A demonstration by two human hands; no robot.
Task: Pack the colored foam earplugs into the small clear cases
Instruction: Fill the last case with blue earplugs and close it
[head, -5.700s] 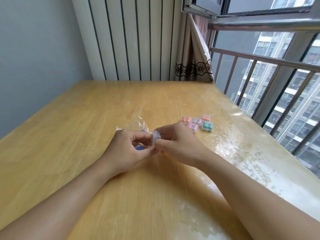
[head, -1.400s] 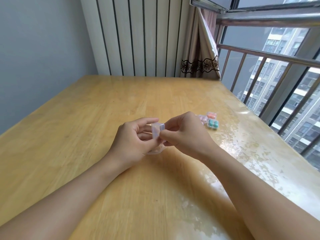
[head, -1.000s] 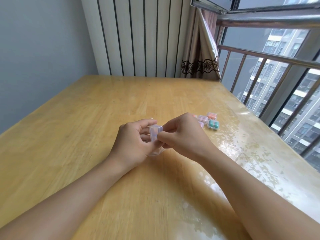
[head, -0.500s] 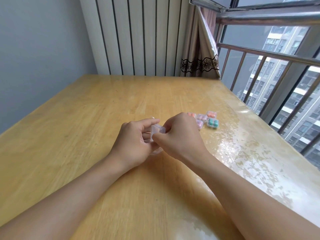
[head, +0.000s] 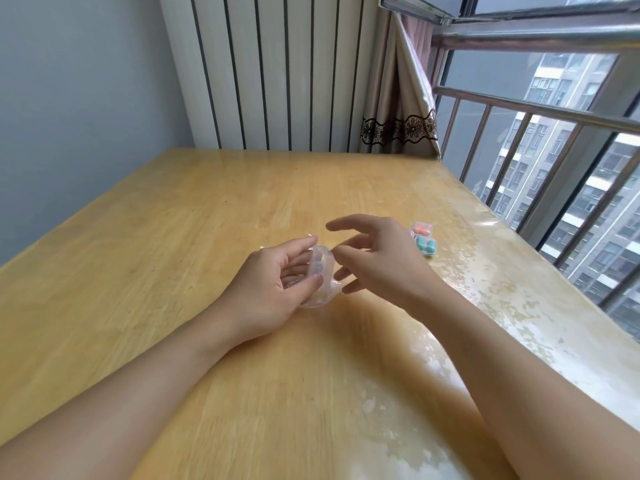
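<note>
Wooden table (head: 214, 216) fills most of the frame, with a striped wall panel and a curtain at the top and a balcony railing on the right side. Near the middle of the frame the left hand (head: 273, 289) holds a small clear case (head: 320, 268), its fingers and thumb curled around it, and something bluish or purple shows through the plastic, probably earplugs, though it is too small to be sure. A crumpled clear plastic bag (head: 322, 296) seems to sit under this hand; its outline is hard to see. Half a second ago the right hand (head: 377, 258) was pressed against the same case with pinching fingertips; now it has let go and lifted away toward the right, its fingers spread and holding nothing. I judge that the case has just been snapped closed and that this one is finished. To the right of the middle, partly hidden behind the right hand, lie the filled cases: an orange one (head: 423, 229) and a teal one (head: 426, 244) are visible, touching each other. The held case likely belongs beside them next.
</note>
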